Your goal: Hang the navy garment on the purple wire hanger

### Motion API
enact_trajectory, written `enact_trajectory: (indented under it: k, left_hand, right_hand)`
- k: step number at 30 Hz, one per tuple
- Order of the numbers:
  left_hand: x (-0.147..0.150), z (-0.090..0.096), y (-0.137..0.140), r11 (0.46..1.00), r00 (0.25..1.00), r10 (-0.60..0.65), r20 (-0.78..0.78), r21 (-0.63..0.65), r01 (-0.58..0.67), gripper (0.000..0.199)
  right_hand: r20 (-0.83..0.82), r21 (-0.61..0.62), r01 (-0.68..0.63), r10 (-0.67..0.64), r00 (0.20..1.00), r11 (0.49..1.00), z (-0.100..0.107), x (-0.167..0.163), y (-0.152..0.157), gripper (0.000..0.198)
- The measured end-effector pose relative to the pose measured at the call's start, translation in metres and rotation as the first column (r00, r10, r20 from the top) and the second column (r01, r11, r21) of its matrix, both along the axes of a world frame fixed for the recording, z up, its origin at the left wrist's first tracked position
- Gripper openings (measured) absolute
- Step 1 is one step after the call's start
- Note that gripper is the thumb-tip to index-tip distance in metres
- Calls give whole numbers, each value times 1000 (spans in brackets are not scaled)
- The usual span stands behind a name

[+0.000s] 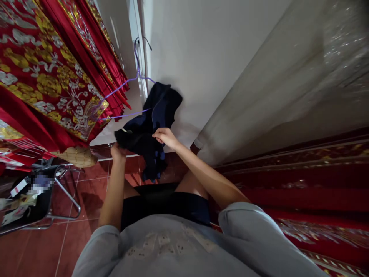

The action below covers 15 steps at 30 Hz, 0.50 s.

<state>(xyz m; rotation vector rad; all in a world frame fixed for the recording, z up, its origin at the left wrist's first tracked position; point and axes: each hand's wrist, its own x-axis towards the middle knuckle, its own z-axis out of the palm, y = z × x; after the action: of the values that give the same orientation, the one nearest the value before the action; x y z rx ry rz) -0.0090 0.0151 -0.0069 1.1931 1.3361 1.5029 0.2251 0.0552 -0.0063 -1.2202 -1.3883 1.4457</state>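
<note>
A dark navy garment (pixel 165 102) hangs by one side from a purple wire hanger (pixel 122 85), which is hooked high by a narrow frame on the wall. The hanger's left side is bare and reaches in front of a red embroidered cloth. My right hand (pixel 165 137) is closed in a pinch on the garment's front edge, near its middle. Lower on the left, my left hand (pixel 117 152) grips the garment's bunched end, its fingertips partly hidden. The lower part of the garment droops in folds above the floor, between my hands and my legs. Its exact kind cannot be made out.
Red cloths with gold and silver embroidery (pixel 52 73) hang close on the left. Below them stands a black chair (pixel 43 204) with metal legs and small items on its seat. Plastic-covered material (pixel 259 100) and more red cloth (pixel 317 196) line the right.
</note>
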Motion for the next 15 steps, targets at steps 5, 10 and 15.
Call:
enact_trajectory:
  k: [5, 10, 15]
  left_hand:
    - [40, 9, -4, 999, 972, -40, 230, 18, 37, 17]
    - [67, 58, -11, 939, 970, -215, -113, 250, 237, 22]
    - [61, 52, -24, 927, 864, -92, -495, 274, 255, 39]
  right_hand:
    - [295, 84, -241, 206, 933, 967, -4, 7, 3, 30]
    - [95, 297, -327, 313, 945, 897, 26, -7, -19, 32]
    - [163, 399, -373, 335, 928, 838, 83, 3, -27, 18]
